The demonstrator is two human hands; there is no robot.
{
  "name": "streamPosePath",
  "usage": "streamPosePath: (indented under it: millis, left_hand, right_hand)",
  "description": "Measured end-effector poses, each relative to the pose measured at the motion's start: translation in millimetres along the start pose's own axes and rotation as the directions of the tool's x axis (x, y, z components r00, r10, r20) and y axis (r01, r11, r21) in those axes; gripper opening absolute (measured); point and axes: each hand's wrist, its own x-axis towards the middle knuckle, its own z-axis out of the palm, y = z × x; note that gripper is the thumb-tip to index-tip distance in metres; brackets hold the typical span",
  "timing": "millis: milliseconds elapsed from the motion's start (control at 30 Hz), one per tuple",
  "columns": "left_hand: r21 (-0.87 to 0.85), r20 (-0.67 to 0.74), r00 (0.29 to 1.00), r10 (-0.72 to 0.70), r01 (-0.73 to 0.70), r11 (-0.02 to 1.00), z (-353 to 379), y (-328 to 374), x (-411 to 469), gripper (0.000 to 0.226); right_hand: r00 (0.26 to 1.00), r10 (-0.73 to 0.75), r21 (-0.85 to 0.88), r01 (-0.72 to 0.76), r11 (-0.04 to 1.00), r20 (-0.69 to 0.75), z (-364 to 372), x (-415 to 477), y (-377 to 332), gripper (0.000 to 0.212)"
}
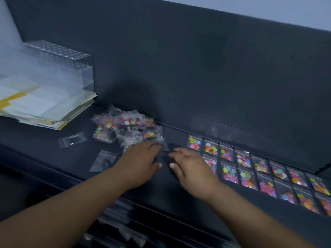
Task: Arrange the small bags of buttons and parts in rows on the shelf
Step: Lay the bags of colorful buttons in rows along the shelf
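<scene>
1. While the pile of bags (125, 126) is sitting left on the shelf (161, 190), left hand (141, 158) is touching its near edge, grip apart.
2. Just left of the rowed bags (245, 179), right hand (193, 167) is hovering, grip apart.

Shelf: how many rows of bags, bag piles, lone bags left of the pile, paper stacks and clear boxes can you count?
Rows of bags: 2
Bag pile: 1
Lone bags left of pile: 2
Paper stack: 1
Clear box: 1
Total: 7
</scene>
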Motion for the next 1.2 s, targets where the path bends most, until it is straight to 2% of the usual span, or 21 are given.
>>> streamPosePath:
  millis: [200,267,333,433,533,700,767,833,900,967,1033,1133,1200]
  left_hand:
    - [-0.004,-0.086,0.969,-0.232,0.233,0.973,-27,-72,-7,0.058]
    - [0.005,-0.082,0.952,-0.296,0.298,0.955,-34,-94,-8,0.051]
    - [-0.02,-0.075,0.937,-0.342,0.342,0.94,-38,-112,-7,0.046]
    - [-0.061,-0.077,0.932,-0.354,0.35,0.935,-40,-131,-2,0.044]
    - [-0.097,-0.103,0.932,-0.348,0.339,0.936,-43,-142,9,0.043]
    - [-0.117,-0.168,0.963,-0.209,0.191,0.975,-45,-160,40,0.023]
    - [-0.114,-0.199,0.964,-0.179,0.158,0.981,-49,-160,52,0.019]
    - [-0.144,-0.221,0.958,-0.183,0.154,0.977,-51,-162,65,0.02]
    - [-0.17,-0.165,0.955,-0.247,0.219,0.961,-50,-166,81,0.029]
    - [-0.107,-0.03,0.953,-0.302,0.297,0.949,-46,-169,94,0.041]
    - [-0.024,0.069,0.948,-0.312,0.314,0.949,-41,-172,101,0.05]
    - [-0.005,0.028,0.962,-0.272,0.273,0.962,-34,-176,105,0.041]
    - [-0.078,-0.043,0.964,-0.264,0.26,0.962,-34,-174,104,0.028]
  right_hand:
    - [0.999,-0.04,0.03,0.039,0.999,0.018,21,60,-42,0.03]
    - [0.999,0.05,0.069,-0.049,0.996,-0.018,26,75,-53,0.021]
    - [0.98,0.198,0.113,-0.199,0.974,0.014,32,89,-62,0.023]
    - [0.919,0.373,0.131,-0.389,0.912,0.129,43,106,-72,0.039]
    - [0.867,0.459,0.146,-0.488,0.86,0.194,52,119,-80,0.051]
    - [0.83,0.508,0.26,-0.555,0.79,0.23,56,131,-80,0.024]
    - [0.808,0.546,0.424,-0.584,0.692,0.221,57,134,-77,0.03]
    - [0.779,0.585,0.633,-0.574,0.519,0.227,54,133,-76,0.032]
    - [0.749,0.598,0.768,-0.552,0.324,0.287,50,130,-77,0.027]
    - [0.732,0.594,0.824,-0.533,0.193,0.335,45,127,-77,0.023]
    - [0.723,0.592,0.852,-0.511,0.11,0.357,42,124,-77,0.025]
    - [0.706,0.595,0.882,-0.472,-0.008,0.383,37,120,-75,0.025]
    - [0.699,0.599,0.889,-0.455,-0.049,0.391,35,118,-72,0.021]
